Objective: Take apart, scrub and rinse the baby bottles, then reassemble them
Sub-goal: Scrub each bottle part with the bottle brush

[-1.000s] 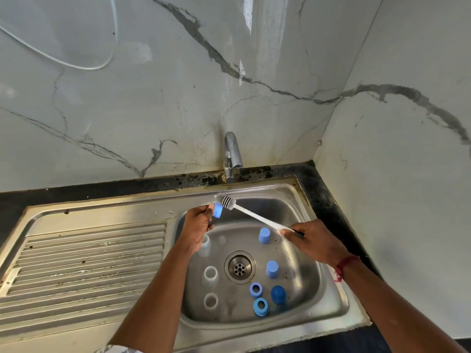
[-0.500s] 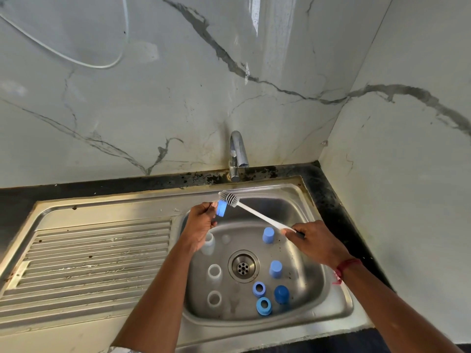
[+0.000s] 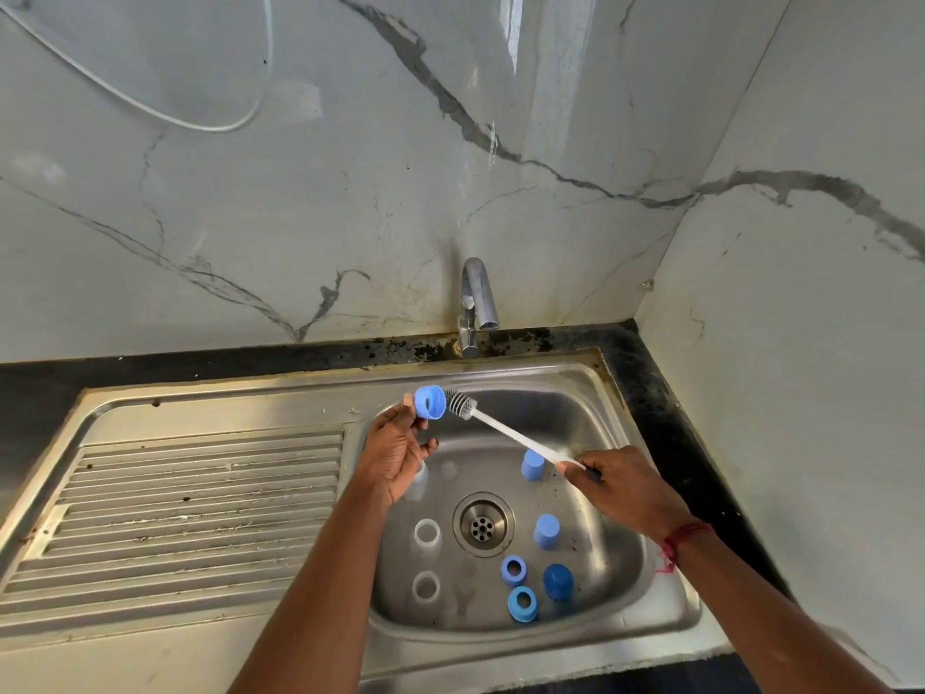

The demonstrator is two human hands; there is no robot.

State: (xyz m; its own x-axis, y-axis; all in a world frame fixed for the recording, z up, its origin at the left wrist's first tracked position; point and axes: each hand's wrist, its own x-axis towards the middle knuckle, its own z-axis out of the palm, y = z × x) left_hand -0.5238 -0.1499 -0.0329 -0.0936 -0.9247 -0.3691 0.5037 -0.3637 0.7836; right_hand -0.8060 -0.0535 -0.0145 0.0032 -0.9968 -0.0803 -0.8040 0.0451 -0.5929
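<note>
1. Baby bottles (image 3: 427, 533) stand taken apart in the steel sink (image 3: 565, 408). Just below the left grip (image 3: 395, 458) are two clear bodies, mouths up, and a third clear body (image 3: 418, 480) is half hidden behind that grip.
2. Left grip pinches one blue ring (image 3: 430, 402) at its fingertips, held up over the basin's far edge. The ring is ribbed round its side and shows a round hole.
3. One brush (image 3: 460, 404) lays its grey bristle head against the ring's right side. Its white handle slopes down to the right grip (image 3: 630, 498), whose fingers are curled round the handle's end.
4. Two more rings (image 3: 513, 570) lie flat on the basin floor, lower down between the grips, which makes three rings.
5. Three caps stand mouth-down: two pale blue caps (image 3: 532, 464) left of and below the right grip, and one darker cap (image 3: 558, 582) beside the flat rings.
</note>
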